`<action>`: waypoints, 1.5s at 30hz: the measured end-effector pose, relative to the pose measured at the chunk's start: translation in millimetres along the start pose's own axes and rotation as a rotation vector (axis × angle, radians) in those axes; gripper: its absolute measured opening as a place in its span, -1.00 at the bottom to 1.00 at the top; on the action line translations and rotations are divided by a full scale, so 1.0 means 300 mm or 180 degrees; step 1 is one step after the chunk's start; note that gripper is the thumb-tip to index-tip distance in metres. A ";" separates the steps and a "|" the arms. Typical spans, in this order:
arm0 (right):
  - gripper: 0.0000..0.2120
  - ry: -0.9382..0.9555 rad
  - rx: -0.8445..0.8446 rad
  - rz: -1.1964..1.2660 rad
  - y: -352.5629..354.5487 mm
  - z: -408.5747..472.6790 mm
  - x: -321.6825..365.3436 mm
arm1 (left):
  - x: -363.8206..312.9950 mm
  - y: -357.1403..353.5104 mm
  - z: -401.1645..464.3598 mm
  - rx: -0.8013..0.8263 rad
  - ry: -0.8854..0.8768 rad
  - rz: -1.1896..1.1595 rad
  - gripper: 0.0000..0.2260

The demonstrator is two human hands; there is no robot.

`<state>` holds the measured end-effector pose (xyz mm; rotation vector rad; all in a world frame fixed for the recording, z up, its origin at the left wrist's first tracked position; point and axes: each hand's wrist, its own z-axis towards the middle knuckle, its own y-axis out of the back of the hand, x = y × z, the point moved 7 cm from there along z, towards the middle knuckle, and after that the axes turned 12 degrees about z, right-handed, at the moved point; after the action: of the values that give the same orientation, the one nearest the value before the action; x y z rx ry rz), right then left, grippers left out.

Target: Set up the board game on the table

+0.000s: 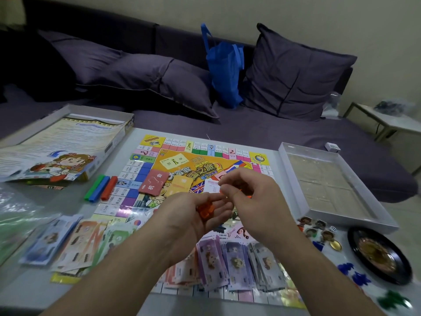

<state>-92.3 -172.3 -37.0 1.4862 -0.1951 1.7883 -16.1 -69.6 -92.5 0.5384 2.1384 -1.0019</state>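
the left hand (200, 213) lies palm up over the middle of the game board (205, 165), its fingers cupped round a small cluster of orange plastic pieces (205, 209); the right hand (248, 197) hovers just beside it with fingertips drawn together, and a trace of orange shows under them, so it is probably pinching one piece, though blur keeps that from being certain. those pieces look light, hard and smooth, likely to skid or bounce if dropped, so they are best picked singly between thumb and forefinger by their sides while the cupped palm serves as a tray. beneath the hands the flat board lies on the table (27, 290), with a red card deck (153, 184) on it and paper money (227, 258) fanned along its near edge; the notes are thin and floppy and would slide easily. to the left, the box lid (114, 142) holds a printed rules sheet (57, 144). to the right, the white box tray (296, 179) shows only its bare cardboard insert. near it a black roulette wheel (380, 256) sits on the table.
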 end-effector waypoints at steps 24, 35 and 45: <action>-0.89 0.0152 0.0219 -0.0537 -0.055 -0.023 0.046 | 0.002 0.045 0.010 -0.0398 0.0005 0.0285 -0.83; -0.82 0.0502 0.0358 -0.1671 -0.152 -0.061 0.082 | 0.010 0.041 -0.018 -0.0541 0.0016 0.0272 -0.75; -0.95 0.0561 0.0291 -0.1367 -0.165 -0.069 0.085 | 0.000 0.057 -0.011 -0.0515 -0.0016 -0.0037 -0.70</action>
<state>-76.4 -114.9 -38.1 1.3037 0.2793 1.5781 -7.1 -56.5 -99.4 0.4445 2.1968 -0.8264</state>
